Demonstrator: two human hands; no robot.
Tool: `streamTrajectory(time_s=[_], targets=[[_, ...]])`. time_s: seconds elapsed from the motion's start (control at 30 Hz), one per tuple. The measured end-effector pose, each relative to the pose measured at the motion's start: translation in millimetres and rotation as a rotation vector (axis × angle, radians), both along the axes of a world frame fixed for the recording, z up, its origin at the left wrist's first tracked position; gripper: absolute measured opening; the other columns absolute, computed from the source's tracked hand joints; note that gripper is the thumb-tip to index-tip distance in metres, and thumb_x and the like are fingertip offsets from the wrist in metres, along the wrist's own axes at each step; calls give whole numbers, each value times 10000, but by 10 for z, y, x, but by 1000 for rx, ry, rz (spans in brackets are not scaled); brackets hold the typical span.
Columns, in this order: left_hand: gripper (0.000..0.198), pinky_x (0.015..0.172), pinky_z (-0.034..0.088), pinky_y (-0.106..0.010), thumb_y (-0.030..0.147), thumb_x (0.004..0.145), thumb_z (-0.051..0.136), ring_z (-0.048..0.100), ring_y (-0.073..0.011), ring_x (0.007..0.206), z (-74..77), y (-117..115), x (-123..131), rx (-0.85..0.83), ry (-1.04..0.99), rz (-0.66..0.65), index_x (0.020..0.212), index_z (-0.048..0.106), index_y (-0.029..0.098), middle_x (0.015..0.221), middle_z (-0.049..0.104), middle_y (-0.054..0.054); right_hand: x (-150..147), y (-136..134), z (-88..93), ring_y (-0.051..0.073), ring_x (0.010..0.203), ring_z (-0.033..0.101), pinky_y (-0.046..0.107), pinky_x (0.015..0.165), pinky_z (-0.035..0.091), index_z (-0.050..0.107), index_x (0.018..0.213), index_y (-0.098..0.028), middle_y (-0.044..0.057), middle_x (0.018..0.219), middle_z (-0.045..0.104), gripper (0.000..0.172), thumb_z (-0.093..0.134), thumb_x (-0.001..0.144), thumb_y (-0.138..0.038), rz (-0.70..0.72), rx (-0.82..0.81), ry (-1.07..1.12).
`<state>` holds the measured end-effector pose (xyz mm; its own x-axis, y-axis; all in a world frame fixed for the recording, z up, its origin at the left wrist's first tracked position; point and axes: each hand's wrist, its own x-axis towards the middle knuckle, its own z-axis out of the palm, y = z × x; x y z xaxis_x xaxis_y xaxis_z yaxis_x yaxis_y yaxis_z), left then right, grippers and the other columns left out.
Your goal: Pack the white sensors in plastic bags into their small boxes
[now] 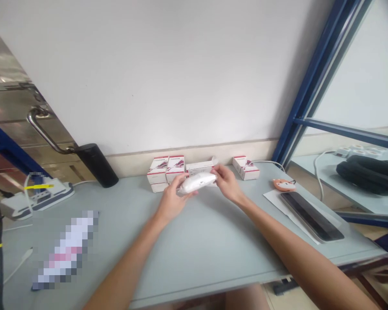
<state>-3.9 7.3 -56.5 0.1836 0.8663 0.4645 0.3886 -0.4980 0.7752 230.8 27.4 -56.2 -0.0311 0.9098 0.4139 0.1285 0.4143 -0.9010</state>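
Observation:
Both my hands hold a white oblong item wrapped in clear plastic [197, 181] above the far middle of the grey table [200, 245]. My left hand [172, 201] grips its left end, fingers curled around it. My right hand [225, 181] pinches its right end. Just behind it stand several small white-and-red boxes [165, 169], one of them open [199, 166], and another lies apart to the right [245, 168].
A black cylinder [97, 164] leans at the back left by a white power strip [35, 196]. A black tablet on white paper [310, 215] and an orange fox-shaped item [283, 184] lie right. Blue frame posts [310, 82] stand right.

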Motion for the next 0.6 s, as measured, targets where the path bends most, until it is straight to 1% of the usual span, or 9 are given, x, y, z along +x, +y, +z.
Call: streamTrajectory(time_s=[0.07,0.13,0.23,0.27,0.33,0.4,0.43,0.5,0.6], targets=[[541,767,564,-331,552,812,801,728,-258,870,20,-10,28,-93,-49,39,1244,679,252,1042,772,-65,13,-12,2,172,707,502,313,676,420,516,841,-236,-14,744,543,311,506,984,-512,-19,66,-106],[514,615,523,-305,618,837,745,701,-221,675,50,-15,45,-192,-82,44,1134,705,201,871,765,-58,-1,-13,-18,176,718,491,319,693,407,495,827,-235,-12,754,537,331,474,1001,-516,-19,75,-159],[569,505,469,-304,678,884,651,633,-193,501,109,-23,56,-428,-185,-30,1045,728,138,678,718,-63,-48,15,-82,174,701,480,317,674,394,475,803,-237,-12,743,527,367,466,1007,-542,8,35,-171],[588,492,468,-306,675,898,632,630,-194,489,129,-29,56,-516,-258,-86,1094,728,129,670,717,-67,-62,27,-100,174,694,478,314,665,391,480,804,-237,-13,733,526,377,471,1004,-556,18,17,-164],[610,479,478,-301,626,915,637,662,-200,536,167,-49,52,-664,-453,-212,1306,671,160,763,752,-71,-82,38,-108,171,682,480,309,654,393,496,814,-235,-16,722,532,398,485,994,-591,33,-15,-130],[647,456,468,-279,563,921,659,662,-179,550,195,-76,32,-772,-633,-313,1482,552,258,831,761,-39,-92,21,-74,163,666,479,302,645,389,501,812,-234,-21,711,532,429,499,982,-628,49,-40,-78],[654,451,462,-268,547,929,657,648,-163,532,203,-90,15,-816,-689,-356,1517,516,298,815,753,-20,-97,3,-47,156,653,472,298,638,382,499,803,-233,-25,701,525,446,506,974,-645,58,-51,-50],[623,496,495,-271,567,941,636,648,-157,532,209,-117,-27,-857,-750,-441,1502,538,315,763,735,-12,-115,-41,8,141,620,441,288,611,352,500,794,-231,-35,674,503,472,529,957,-673,88,-90,3],[493,725,596,-349,526,862,759,752,-234,780,195,-147,-72,-809,-784,-555,1274,700,261,889,779,-69,-164,-84,40,128,591,411,281,583,313,519,773,-223,-40,641,490,479,581,933,-671,132,-169,103]])
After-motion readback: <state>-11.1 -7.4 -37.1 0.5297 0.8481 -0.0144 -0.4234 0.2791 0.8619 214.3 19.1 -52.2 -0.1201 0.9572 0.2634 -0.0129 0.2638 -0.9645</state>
